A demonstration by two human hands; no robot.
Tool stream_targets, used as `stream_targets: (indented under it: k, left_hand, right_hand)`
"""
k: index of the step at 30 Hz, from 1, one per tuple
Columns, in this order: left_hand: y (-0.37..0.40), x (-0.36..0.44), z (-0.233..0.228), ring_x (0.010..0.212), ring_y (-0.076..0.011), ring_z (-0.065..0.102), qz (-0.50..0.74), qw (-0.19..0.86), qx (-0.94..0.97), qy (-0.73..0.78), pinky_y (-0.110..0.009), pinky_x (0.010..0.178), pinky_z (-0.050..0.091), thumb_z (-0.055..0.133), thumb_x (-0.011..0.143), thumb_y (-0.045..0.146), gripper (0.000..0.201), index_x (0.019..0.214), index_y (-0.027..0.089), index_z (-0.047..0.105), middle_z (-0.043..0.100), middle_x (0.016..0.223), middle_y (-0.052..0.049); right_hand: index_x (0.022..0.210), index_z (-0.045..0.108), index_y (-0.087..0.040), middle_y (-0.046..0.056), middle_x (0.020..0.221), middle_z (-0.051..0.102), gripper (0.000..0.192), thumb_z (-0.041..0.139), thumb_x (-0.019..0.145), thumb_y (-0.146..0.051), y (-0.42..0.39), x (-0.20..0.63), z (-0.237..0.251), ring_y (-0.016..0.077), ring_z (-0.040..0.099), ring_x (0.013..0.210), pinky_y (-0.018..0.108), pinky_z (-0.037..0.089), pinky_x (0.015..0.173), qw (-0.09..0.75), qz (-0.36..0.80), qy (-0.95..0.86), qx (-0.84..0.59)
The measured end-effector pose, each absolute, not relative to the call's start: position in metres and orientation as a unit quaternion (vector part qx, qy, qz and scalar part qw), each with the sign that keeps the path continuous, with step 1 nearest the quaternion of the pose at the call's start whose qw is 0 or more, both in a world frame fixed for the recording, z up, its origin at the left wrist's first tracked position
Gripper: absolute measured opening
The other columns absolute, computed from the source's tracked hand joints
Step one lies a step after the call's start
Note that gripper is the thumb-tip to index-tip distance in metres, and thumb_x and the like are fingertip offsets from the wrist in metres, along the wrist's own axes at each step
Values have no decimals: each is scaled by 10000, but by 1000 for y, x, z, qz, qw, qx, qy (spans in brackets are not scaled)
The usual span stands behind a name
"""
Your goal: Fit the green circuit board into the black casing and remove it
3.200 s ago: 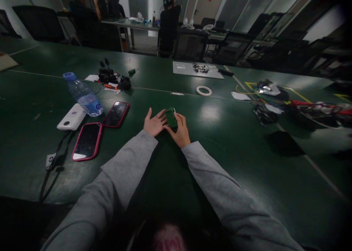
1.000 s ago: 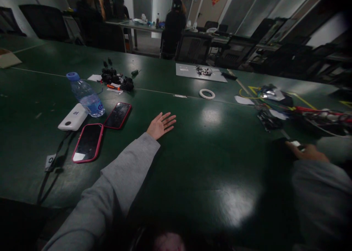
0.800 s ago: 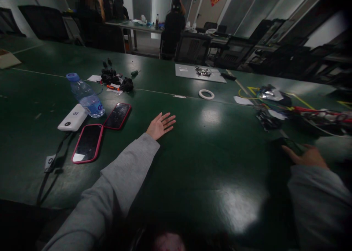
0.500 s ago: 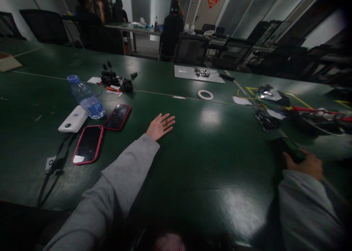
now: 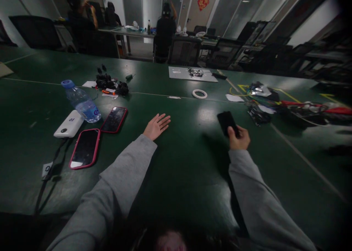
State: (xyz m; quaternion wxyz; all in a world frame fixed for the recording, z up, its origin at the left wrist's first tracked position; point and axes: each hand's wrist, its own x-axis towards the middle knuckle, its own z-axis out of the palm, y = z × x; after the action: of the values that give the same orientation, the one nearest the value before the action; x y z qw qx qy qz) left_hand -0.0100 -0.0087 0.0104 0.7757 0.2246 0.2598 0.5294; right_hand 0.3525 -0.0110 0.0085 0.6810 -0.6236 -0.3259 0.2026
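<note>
Right hand (image 5: 238,138), fingers curled around the near end of a dark flat phone-like object (image 5: 226,122) whose long axis points up and away from the palm; left hand (image 5: 156,126) lies flat on the green table (image 5: 192,170), fingers spread, well apart.

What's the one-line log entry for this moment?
left hand: open, flat on green table | right hand: grips dark flat object above table | nearby: two phones, water bottle
</note>
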Motion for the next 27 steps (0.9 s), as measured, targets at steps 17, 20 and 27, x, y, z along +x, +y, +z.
stream_targets:
  k: [17, 20, 27]
  left_hand:
    - [-6, -8, 5, 929, -160, 645, 553, 693, 309, 345, -379, 969, 455, 860, 571, 139, 466, 985, 160, 647, 685, 956, -32]
    - [-6, -8, 5, 953, -170, 640, 557, 685, 322, 341, -389, 981, 437, 870, 544, 138, 503, 994, 155, 646, 684, 983, -40]
    - [-4, -11, 4, 943, -181, 631, 570, 650, 349, 361, -390, 979, 417, 886, 488, 161, 502, 936, 140, 661, 688, 947, -43]
  right_hand:
    - [951, 641, -204, 11, 923, 685, 276, 759, 787, -393, -13, 150, 2, 135, 649, 862, 272, 609, 798, 493, 798, -164, -306]
    - [957, 645, -213, 10, 937, 680, 332, 785, 752, -434, -12, 152, -2, 144, 641, 887, 287, 599, 815, 479, 800, -194, -303]
    - [955, 654, -230, -16, 989, 664, 378, 807, 693, -456, -11, 150, -4, 141, 609, 937, 260, 536, 808, 503, 762, -278, -300]
